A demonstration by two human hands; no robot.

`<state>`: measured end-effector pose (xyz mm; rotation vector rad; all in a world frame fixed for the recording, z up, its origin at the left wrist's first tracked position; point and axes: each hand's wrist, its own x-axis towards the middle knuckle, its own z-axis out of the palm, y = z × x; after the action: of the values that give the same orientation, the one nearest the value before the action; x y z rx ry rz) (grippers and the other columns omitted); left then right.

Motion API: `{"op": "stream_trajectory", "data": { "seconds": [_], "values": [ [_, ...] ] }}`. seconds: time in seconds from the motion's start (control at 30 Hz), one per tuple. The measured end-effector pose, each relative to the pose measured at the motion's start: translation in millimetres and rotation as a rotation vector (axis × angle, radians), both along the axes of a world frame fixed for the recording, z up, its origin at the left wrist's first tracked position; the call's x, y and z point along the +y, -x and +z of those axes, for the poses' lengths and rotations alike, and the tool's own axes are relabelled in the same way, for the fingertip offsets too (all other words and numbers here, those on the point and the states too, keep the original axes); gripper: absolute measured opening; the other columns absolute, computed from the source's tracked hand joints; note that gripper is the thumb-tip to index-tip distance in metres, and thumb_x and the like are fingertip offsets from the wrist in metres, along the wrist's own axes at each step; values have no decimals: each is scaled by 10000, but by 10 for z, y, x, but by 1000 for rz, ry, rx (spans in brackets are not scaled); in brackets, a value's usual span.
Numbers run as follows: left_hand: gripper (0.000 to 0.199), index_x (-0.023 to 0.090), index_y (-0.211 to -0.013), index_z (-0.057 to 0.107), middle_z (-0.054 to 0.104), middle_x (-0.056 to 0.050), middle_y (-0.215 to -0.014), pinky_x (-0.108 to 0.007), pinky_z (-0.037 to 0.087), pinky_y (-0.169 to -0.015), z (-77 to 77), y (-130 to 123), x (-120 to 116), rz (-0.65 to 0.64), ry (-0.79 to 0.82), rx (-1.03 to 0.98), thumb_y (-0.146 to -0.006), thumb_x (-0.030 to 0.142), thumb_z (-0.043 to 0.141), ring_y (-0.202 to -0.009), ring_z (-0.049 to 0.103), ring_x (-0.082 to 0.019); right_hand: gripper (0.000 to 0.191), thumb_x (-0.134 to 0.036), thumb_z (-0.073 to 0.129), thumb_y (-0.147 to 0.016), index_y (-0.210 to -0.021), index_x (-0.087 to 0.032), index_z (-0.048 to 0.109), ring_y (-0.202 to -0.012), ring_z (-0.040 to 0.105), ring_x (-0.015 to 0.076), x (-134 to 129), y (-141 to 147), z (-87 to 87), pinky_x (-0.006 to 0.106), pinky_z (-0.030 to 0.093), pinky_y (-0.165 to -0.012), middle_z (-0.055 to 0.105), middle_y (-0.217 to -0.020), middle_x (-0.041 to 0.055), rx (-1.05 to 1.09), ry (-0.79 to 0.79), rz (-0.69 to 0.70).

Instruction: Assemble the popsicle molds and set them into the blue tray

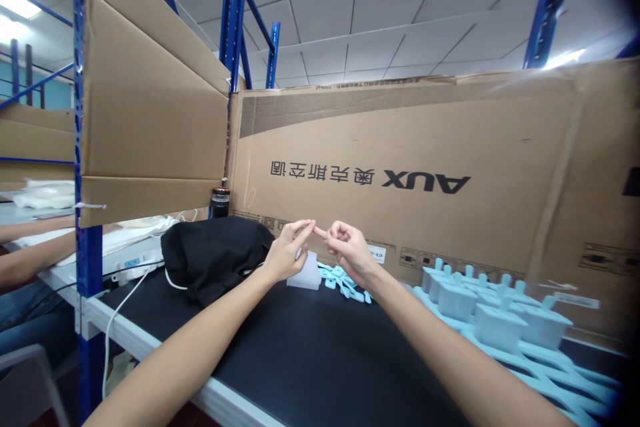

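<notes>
Both hands are raised over the black tabletop, fingertips meeting in front of the cardboard. My left hand (pixel 290 250) has its fingers stretched to the right and its thumb apart, with nothing visible in it. My right hand (pixel 347 247) points its index finger left against the left fingertips; its other fingers are curled, and nothing shows in them. Behind the left hand stands a whitish translucent block (pixel 305 275). Beside it, partly hidden by the right hand, lies a heap of light blue plastic pieces (pixel 345 282). To the right are light blue ice-pop moulds (pixel 500 327) with upright sticks.
A black cloth bag (pixel 215 253) lies at left, near a dark bottle (pixel 220 202) and a white power strip (pixel 137 263). Cardboard panels (pixel 425 127) wall the back and left. A blue post (pixel 90 320) stands at the left corner; beyond it are another person's arms (pixel 43 253).
</notes>
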<state>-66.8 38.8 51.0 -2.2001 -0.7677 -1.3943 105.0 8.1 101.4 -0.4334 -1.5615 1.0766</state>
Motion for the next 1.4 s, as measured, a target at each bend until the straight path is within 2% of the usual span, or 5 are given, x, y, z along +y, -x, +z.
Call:
{"op": "stream_trajectory", "data": {
  "seconds": [0.23, 0.37, 0.7, 1.13, 1.4],
  "values": [
    [645, 218, -1435, 247, 401, -99, -1370, -453, 349, -1073, 7, -47, -50, 10, -145, 175, -826, 142, 445, -1279, 356, -251, 316, -203, 726, -582, -593, -191, 410, -724, 586, 157, -25, -144, -11, 186, 316, -493, 429, -522, -39, 22, -21, -34],
    [646, 221, -1426, 255, 403, -93, -1380, -421, 377, -1062, 18, -39, -53, -38, -143, 228, -810, 102, 410, -1293, 371, -222, 326, -185, 718, -574, -604, -188, 394, -500, 422, 69, -102, -202, -10, 193, 269, -465, 429, -524, -59, -50, 64, -4],
    [681, 286, -1434, 214, 375, -64, -1431, -290, 542, -863, -134, 111, 117, 9, -173, 221, -806, 116, 414, -1195, 519, -185, 328, -158, 685, -592, -585, -189, 359, -481, 301, 58, -494, -49, 18, 215, 216, -475, 361, -513, -67, -97, 68, 86],
    [686, 231, -1464, 126, 240, -96, -1511, -284, 565, -769, -92, 50, 9, 57, -38, 221, -829, 155, 375, -1252, 466, -223, 270, -136, 626, -556, -571, -190, 362, -475, 337, 55, -416, 89, 22, 213, 283, -500, 379, -494, -75, -58, 29, -20],
    [408, 234, -1170, 524, 582, -29, -1221, -299, 505, -891, -68, 136, 59, 59, 144, 176, -804, 90, 417, -1136, 539, -157, 194, -153, 572, -568, -588, -205, 386, -860, 610, 221, -234, -288, -11, 236, 395, -573, 598, -685, 34, -401, -83, -315]
  ]
}}
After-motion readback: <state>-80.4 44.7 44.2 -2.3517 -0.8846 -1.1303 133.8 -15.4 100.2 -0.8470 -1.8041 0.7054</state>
